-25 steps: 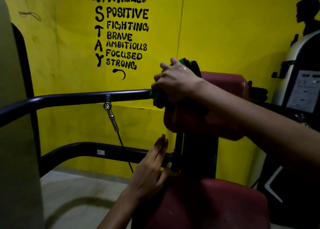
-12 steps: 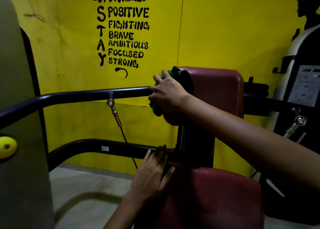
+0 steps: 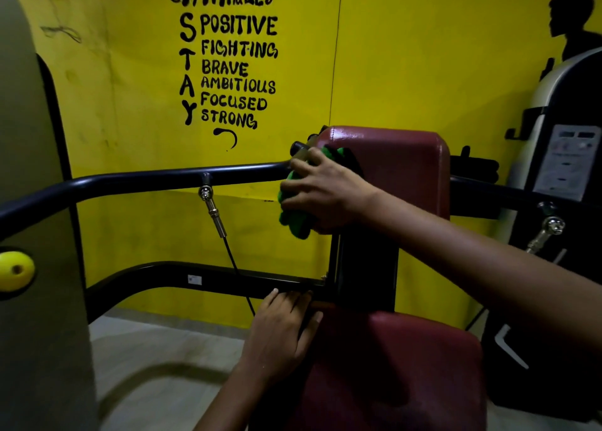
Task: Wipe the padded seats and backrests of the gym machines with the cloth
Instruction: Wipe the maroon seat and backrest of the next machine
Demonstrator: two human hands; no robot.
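Right hand (image 3: 325, 193) is gripping crumpled green cloth (image 3: 293, 222) against left edge of dark red padded backrest (image 3: 404, 170). Left hand (image 3: 280, 329), fingers straight, is resting at dark red padded seat's (image 3: 391, 372) left edge.

Green cloth (image 3: 294, 217) — maroon backrest (image 3: 407, 170)

Yellow wall (image 3: 407, 56) has black hand-painted lettering (image 3: 224, 56): "GYM RULES", w/ "STAY" running vertically beside "POSITIVE, FIGHTING, BRAVE, AMBITIOUS, FOCUSED, STRONG"; the placard (image 3: 568, 162) on the machine at right carries print, prob. instructions, too small to read.
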